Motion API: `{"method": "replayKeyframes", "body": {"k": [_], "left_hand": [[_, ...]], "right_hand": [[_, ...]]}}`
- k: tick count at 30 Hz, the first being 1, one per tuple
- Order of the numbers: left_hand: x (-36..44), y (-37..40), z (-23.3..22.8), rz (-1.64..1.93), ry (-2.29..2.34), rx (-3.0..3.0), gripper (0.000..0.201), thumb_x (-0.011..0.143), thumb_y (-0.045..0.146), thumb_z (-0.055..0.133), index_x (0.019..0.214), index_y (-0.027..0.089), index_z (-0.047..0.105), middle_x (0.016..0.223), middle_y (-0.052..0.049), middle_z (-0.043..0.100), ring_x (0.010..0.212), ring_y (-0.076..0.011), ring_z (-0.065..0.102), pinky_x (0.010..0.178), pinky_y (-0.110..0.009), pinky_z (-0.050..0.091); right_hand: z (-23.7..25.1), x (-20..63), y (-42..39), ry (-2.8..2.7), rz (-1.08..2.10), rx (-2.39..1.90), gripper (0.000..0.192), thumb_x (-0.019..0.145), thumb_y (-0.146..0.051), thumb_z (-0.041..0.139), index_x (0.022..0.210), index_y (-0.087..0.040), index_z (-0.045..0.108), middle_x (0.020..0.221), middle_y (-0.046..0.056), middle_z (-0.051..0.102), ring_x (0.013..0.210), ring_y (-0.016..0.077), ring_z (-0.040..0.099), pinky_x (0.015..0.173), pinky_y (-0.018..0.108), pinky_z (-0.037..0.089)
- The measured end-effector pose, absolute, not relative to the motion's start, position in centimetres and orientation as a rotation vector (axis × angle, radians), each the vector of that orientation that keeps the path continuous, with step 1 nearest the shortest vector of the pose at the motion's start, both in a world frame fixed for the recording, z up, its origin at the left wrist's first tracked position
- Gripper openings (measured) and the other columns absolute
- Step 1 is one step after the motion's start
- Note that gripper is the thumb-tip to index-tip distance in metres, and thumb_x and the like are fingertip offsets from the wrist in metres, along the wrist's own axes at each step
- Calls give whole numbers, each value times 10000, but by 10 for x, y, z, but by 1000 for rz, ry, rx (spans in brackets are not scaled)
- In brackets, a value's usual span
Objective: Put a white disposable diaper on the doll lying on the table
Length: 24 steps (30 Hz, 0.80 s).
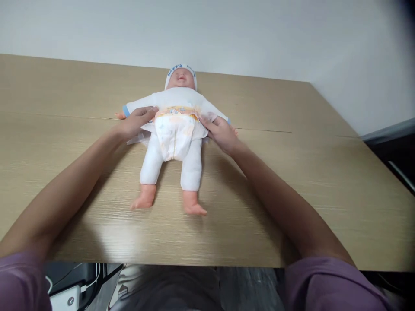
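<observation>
Head view: we find the doll (173, 129) supine mid-table (292, 194), long axis running away from us, feet nearest. Our left hand (136, 122) and right hand (222, 134) flank its waist equally, each pinching a diaper (175, 134) side tab

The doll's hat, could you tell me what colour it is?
The hat is white with blue lettering, seen in the head view.

A light wooden table (292, 194) stands against a plain white wall (227, 34), with grey floor (246, 285) below.
</observation>
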<state>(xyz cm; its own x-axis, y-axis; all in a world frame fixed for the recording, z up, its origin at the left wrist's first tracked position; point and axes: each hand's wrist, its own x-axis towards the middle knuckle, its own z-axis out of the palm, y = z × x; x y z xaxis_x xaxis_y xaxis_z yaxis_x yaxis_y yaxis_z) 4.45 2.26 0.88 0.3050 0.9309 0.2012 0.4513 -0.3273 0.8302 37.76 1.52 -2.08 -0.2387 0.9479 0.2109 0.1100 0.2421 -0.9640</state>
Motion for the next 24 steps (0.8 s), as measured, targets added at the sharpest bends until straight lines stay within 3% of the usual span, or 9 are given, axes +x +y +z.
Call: {"method": "replayKeyframes", "body": {"k": [3,7,10,12,18,21,24], "left_hand": [[35,17,18,915,1371,1922,516,1033,776,686,1001,261,669,956,-86,757,892,-263,693,834,-456,631],[59,5,47,1177,1498,2134,354,1072,597,687,1248,290,688,1363,-129,759,1204,-329,686,1101,-563,602],[102,-5,72,1127,1347,2361,317,1124,554,602,1288,311,721,1411,-132,735,1360,-382,627,1254,-643,496],[129,-9,80,988,1227,2492,326,1119,543,603,1277,295,743,1389,-138,737,1410,-412,601,1299,-673,434],[156,-6,59,835,1229,2633,377,1064,554,681,1275,251,758,1439,-162,731,1497,-474,506,1316,-722,350],[153,-5,50,821,1245,2644,437,1020,614,745,1289,270,763,1476,-147,726,1496,-489,487,1315,-742,329],[153,-5,49,793,1231,2650,521,966,679,811,1292,274,774,1475,-140,727,1495,-509,479,1309,-752,313]], "right_hand": [[-32,400,-11,-1781,628,-1197,450,976,-724,787,999,-289,677,927,70,752,957,315,742,971,544,659],[-43,419,-36,-1975,201,-1281,277,1016,-516,771,1110,-258,731,1142,130,785,1063,343,727,1088,578,595],[-46,419,-35,-2027,237,-1275,297,1018,-463,779,1219,-246,767,1207,131,791,1106,338,728,1077,534,591],[-47,417,-29,-2018,299,-1270,275,1008,-454,800,1180,-241,773,1171,115,789,1103,320,723,1071,502,585],[-52,420,-22,-1835,496,-1338,413,874,-554,947,1034,-257,709,1043,40,757,904,244,661,895,409,566],[-54,418,-21,-1776,665,-1289,488,840,-613,948,1033,-265,666,1070,16,766,758,179,579,777,359,515],[-53,411,-21,-1722,859,-1155,554,839,-718,911,1000,-282,608,1004,1,738,746,165,571,752,340,503]]}}
